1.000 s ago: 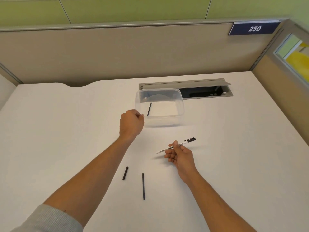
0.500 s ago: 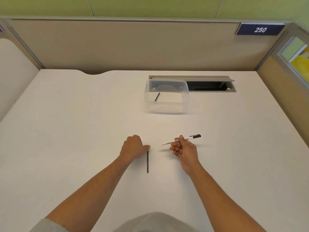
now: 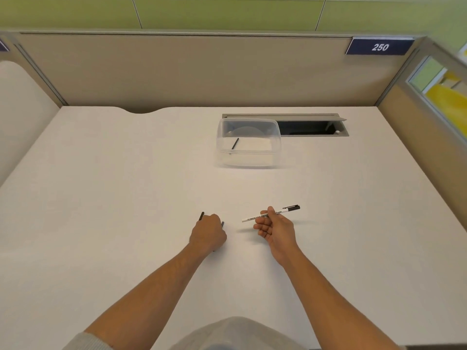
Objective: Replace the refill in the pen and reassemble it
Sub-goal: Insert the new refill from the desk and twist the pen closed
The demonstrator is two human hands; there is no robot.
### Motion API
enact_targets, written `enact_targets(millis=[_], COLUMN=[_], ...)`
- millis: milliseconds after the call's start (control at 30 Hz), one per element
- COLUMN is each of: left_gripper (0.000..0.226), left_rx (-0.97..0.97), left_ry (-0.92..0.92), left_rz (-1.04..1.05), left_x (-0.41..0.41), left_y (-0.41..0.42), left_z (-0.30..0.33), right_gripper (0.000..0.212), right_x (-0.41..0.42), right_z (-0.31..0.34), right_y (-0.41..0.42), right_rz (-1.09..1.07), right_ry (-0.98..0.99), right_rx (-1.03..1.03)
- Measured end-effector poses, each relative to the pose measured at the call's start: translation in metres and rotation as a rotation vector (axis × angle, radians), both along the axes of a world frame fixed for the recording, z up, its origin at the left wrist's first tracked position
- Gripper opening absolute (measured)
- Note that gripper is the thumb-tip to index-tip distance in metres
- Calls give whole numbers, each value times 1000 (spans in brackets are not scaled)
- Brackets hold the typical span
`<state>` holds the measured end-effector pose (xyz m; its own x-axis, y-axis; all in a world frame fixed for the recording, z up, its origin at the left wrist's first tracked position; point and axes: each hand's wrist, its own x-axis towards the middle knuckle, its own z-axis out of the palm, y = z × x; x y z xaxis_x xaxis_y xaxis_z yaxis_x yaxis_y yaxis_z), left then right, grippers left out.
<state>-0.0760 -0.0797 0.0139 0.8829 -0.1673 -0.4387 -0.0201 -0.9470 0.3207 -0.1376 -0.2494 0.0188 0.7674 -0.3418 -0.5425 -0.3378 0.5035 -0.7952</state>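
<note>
My right hand holds a white pen with a black cap, lifted a little above the white desk, cap end to the right. My left hand is curled knuckles-up on the desk, its fingers closed over a thin black refill. Only the refill's upper end shows at the hand's right side, and a sliver shows under the wrist. A short black piece pokes out beyond the knuckles at the upper left; whether the hand touches it I cannot tell.
A clear plastic container stands at the back of the desk with one black stick inside. Behind it is an open cable slot. Beige partition walls close the desk at the back and right.
My left hand came back from the container to the near desk and closed over the long black refill, which now lies tilted. The short black piece shows again. The pen stays in my right hand.
</note>
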Motion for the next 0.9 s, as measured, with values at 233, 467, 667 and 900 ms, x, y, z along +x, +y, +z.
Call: enact_targets(millis=[233, 467, 667, 900], left_gripper=[22, 18, 17, 13], left_rx=[-65, -488, -909, -1053], left_ry=[7, 37, 109, 124], left_rz=[44, 311, 569, 646], left_x=[-6, 1, 11, 8], left_y=[3, 9, 17, 15], left_z=[0, 7, 15, 22], right_gripper=[26, 26, 24, 23], right_x=[-7, -10, -8, -5], right_z=[2, 3, 4, 8], right_y=[2, 3, 7, 14], right_rz=[5, 6, 2, 14], right_ry=[-5, -15, -30, -61], right_rx=[-2, 0, 26, 60])
